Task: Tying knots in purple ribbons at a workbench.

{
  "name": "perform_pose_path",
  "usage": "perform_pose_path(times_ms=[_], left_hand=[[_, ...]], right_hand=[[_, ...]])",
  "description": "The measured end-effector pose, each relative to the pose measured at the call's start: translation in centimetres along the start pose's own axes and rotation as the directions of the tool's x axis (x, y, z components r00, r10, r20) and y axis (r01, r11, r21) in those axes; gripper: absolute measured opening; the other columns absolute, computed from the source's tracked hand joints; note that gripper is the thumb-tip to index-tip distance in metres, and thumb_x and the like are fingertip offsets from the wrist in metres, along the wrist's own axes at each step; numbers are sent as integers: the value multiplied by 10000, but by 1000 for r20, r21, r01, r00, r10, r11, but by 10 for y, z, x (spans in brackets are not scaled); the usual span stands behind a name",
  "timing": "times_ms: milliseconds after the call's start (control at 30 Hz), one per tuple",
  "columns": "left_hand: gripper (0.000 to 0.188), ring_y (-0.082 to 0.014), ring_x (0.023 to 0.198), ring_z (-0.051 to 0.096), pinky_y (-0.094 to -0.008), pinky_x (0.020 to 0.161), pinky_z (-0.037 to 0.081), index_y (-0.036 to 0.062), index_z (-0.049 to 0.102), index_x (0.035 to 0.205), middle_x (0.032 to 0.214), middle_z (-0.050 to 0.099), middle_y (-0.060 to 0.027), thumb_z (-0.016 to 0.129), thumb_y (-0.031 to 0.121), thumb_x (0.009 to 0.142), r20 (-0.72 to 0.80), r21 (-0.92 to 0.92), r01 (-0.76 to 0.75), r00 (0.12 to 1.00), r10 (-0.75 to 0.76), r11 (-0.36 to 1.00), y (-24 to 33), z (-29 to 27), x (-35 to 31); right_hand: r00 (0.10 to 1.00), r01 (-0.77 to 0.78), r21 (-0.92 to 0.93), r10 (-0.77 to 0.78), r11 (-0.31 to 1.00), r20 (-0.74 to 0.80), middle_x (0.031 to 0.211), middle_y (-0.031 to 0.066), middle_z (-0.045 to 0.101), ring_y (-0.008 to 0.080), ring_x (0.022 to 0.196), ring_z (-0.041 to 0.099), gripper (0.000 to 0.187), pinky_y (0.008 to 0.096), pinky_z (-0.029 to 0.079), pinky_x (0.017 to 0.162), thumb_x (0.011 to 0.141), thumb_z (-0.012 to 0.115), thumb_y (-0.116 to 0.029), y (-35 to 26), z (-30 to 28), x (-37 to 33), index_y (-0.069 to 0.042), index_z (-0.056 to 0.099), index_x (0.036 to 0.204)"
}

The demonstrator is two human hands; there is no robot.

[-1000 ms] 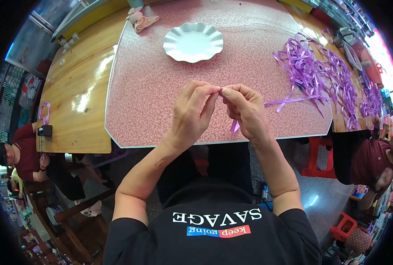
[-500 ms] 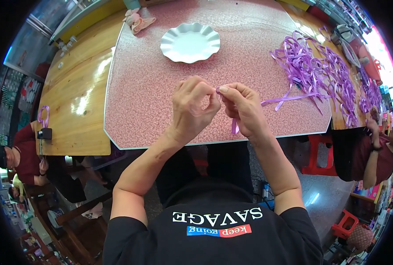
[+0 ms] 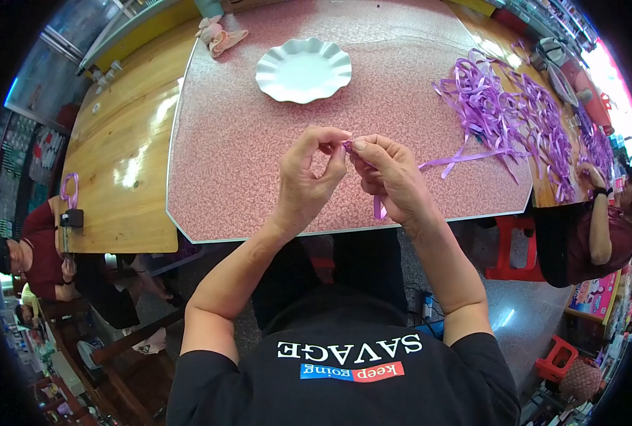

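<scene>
Ribbon [image 3: 347,145] between your hands, at the fingertips.
Your right hand [image 3: 395,181], the nearer, pinches it, a purple tail [image 3: 379,207] below the palm pointing toward you; your left hand [image 3: 307,177] curves at its left, its hold unclear. Against the earlier frame, your left forefinger is straighter, no longer ringed with the thumb.

- A fluted white plate [image 3: 303,72] is seen beyond the fingers [image 3: 374,153].
- A pale cloth [image 3: 220,39] is noted beyond them, leftward.
- A wooden tabletop [image 3: 120,142] is observed to their left.
- A red stool [image 3: 503,248] is found below them, rightward.
</scene>
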State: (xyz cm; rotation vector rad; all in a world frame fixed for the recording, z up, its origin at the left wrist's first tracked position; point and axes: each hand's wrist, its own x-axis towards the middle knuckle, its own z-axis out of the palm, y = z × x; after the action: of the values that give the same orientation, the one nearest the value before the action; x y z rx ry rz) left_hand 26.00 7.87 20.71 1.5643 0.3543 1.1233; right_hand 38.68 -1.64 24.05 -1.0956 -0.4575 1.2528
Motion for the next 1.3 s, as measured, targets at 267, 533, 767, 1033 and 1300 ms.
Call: perform_pose_path(times_ms=[267,533,767,1033,1300], left_hand=[[175,-244,815,661,-348,722,522,38,629,968,909,663,-112,704,-36,829,160,467,-400,915,369,789,5,-10,8],[99,-148,870,638,-269,792,517,4,630,1004,927,651,-70,671,14,914,187,327,-137,979,78,935,5,-13,2],[86,-178,826,661,-316,759,529,-4,645,961,884,672,-90,675,59,911,147,259,-49,989,11,965,8,-9,0],[79,-150,834,634,-294,758,514,-4,633,974,895,653,-71,656,54,924,196,300,-87,980,28,950,8,-7,-1],[86,-134,844,631,-285,756,520,-9,611,979,883,641,-63,633,60,932,128,57,181,974,-187,982,4,-5,-8]], right_hand=[[999,37,-129,-32,991,41,734,-57,557,1,567,405,151,167,290,475,962,677,-182,-8,-7,-1,-43,682,1020],[944,310,-525,-324,792,69,800,-48,621,11,700,497,184,187,395,594,939,706,-145,-5,-10,-4,4,717,1046],[949,284,-555,-310,782,49,809,-39,640,29,747,538,162,196,429,633,931,721,-131,-4,-14,-5,1,737,1025],[970,240,-515,-230,823,84,841,-7,653,37,750,555,164,197,438,628,936,712,-120,-11,-18,-10,1,729,1045],[971,229,-576,-227,785,77,846,-8,669,35,749,553,193,204,449,646,934,717,-149,-10,-14,-11,13,735,1038]])
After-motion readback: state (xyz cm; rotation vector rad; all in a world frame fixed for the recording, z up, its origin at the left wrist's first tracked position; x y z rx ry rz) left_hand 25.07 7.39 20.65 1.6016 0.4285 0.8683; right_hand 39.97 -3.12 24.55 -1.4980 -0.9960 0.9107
